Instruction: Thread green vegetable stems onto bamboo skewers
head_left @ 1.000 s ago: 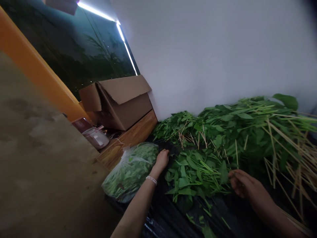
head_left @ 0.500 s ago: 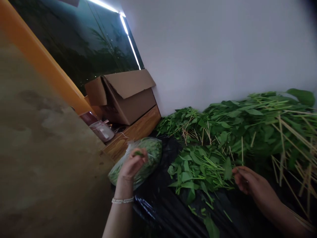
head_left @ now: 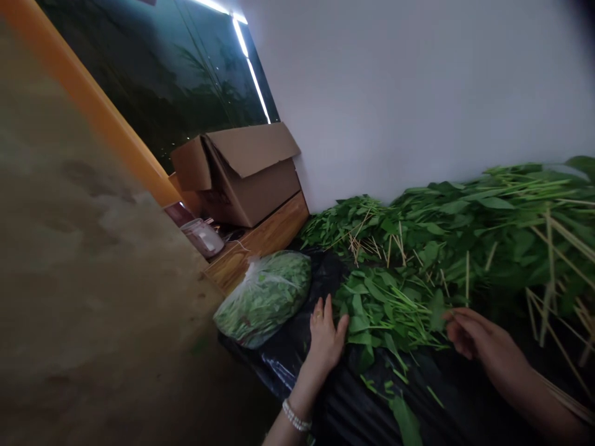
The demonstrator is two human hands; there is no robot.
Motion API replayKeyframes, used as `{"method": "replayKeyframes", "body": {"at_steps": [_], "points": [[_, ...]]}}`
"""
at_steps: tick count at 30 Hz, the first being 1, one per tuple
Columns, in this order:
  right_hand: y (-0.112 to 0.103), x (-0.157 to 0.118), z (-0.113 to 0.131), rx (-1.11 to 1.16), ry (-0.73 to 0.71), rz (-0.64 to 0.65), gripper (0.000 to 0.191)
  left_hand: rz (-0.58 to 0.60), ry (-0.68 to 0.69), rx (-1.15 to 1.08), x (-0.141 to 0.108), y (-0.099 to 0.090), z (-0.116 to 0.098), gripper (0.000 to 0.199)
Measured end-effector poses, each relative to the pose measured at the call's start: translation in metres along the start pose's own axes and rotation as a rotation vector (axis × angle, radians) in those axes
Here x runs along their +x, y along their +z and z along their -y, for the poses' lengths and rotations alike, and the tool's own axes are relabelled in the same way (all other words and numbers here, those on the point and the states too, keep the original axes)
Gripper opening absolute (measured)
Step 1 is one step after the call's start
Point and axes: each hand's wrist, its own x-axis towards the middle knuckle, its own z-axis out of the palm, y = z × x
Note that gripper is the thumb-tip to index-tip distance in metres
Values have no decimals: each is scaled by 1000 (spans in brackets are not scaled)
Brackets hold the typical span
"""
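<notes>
Left hand (head_left: 326, 339), grip spread, over shiny black plastic sheet (head_left: 346, 402), beside heaped green leafy stems (head_left: 388, 310). Right hand (head_left: 483, 344), grip pinching single green leaf (head_left: 436, 311).

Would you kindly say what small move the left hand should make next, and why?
Perhaps the left hand should close on the nearest leaves of the front green pile: it is open beside them, apparently empty, while the right hand seems to pinch a leaf at the pile's other end.

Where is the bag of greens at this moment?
In the head view, the bag lies left of centre on the black sheet, next to the wooden board and left of the left hand.
</notes>
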Motion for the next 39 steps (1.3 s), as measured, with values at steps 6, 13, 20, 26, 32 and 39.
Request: {"method": "replayKeyframes", "body": {"at_steps": [6, 13, 20, 26, 32, 39], "points": [[-3, 3, -16, -301, -284, 41, 26, 114, 256, -117, 2, 11, -26, 62], [-4, 3, -38, -877, -899, -33, 25, -317, 350, -47, 86, -16, -37, 45], [-4, 0, -38, -1108, -1153, -59, 23, -265, 235, -91, 118, 12, -3, 48], [-7, -2, -44, -1114, -1209, -51, 23, -234, 188, -54, 122, 22, 3, 50], [-8, -5, -45, -1100, -1175, -33, 25, -220, 165, -74, 127, 27, 4, 55], [-7, -6, -41, -1085, -1164, -67, 25, -225, 164, -66, 128, 26, 5, 52]]}}
